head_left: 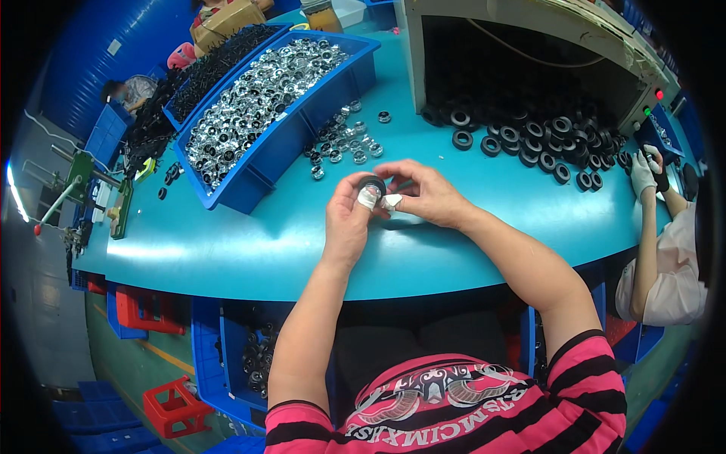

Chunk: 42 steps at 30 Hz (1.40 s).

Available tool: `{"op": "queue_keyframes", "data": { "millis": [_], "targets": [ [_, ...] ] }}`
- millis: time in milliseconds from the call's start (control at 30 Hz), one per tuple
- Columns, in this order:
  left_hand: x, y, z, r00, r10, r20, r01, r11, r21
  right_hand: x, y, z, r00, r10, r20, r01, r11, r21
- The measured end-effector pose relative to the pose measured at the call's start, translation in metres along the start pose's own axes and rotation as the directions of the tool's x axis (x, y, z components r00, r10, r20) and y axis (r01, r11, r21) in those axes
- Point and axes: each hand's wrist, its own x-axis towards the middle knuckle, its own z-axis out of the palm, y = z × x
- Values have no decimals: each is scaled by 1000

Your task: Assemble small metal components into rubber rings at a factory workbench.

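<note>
Over the turquoise table, both my hands meet around a small wheel with a black tyre ring (371,181). My left hand (347,219) is closed round its left side, the thumb, wrapped in white tape, pressed on its face. From the right, my right hand (435,198) pinches the same wheel between thumb and curled fingers; white tape covers that thumb tip too. Fingers partly hide the wheel's centre. Just beyond my hands lies a loose group of clear and silver wheel hubs (349,141).
A long blue bin (302,125) full of shiny hubs stands left, with black parts (227,64) behind it. Black tyre rings (533,130) spill from a boxy machine (637,64) on the right. A gloved co-worker's hand (643,175) works at far right. A green-handled press (76,181) stands far left.
</note>
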Motion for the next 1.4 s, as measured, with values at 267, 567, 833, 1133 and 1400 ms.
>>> {"op": "queue_keyframes", "data": {
  "millis": [267, 567, 833, 1133, 1400],
  "targets": [
    [2, -5, -2, 993, 113, -25, -108, 985, 137, -2, 9, 9, 998, -48, -30, 49, 998, 37],
    [-1, 1, 5, 993, -1, 115, -1, 1000, 20, 4, 4, -3, 996, 16, -84, -20, 999, -48],
    [-1, 1, 5, 998, 7, 66, -9, 999, 34, -1, -3, -5, 998, 67, -20, -64, 993, 104],
    [0, 1, 6, 987, 121, -106, -91, 963, 254, -5, 4, 6, 999, 36, -40, -32, 993, 110],
    [-1, 14, 13, 987, 70, -142, -23, 951, 308, -12, 6, 18, 982, -98, -164, 83, 992, -98]
  ]
}}
